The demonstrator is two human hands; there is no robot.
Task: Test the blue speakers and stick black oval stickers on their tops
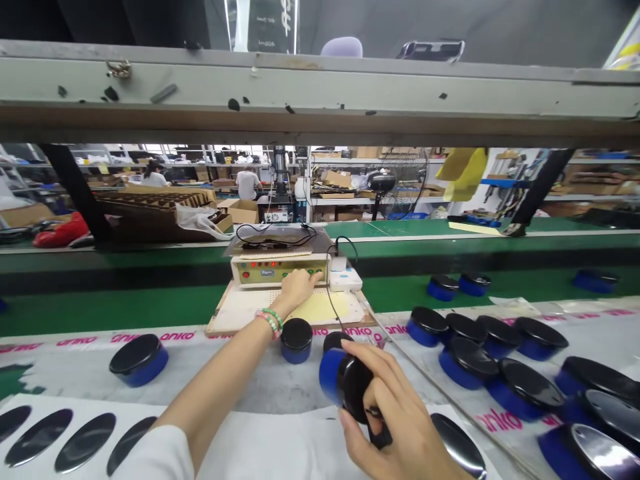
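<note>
- The right hand (400, 417) is closed around a round blue puck with a black top (347, 381). It holds the puck tilted on its side, above the bench (280, 383), with the black face turned toward the palm.
- The left hand (296, 288) is stretched forward, with its fingers loosely curled and resting on the front panel of a beige control box (273, 270). It grips nothing. A bracelet of green and pink beads (270, 321) is on its wrist.
- The control box has a row of small red lights and some buttons. It stands on a pale board (235, 313) at the far edge of the bench. A small white box (345, 279) is just beside it on the right, and black cables (273, 235) lie on top.
- Another blue puck (296, 340) stands upright just beside the left wrist, and one more (139, 360) stands alone, well apart to the left.
- Many similar pucks (500, 370) lie crowded at the right side of the bench, some overlapping.
- Black oval discs (85, 440) lie in a row on a white sheet at the near left.
- Behind the bench runs a green conveyor belt (125, 307), and two pucks (457, 285) stand on it.
- A grey shelf beam (320, 93) crosses above everything.
</note>
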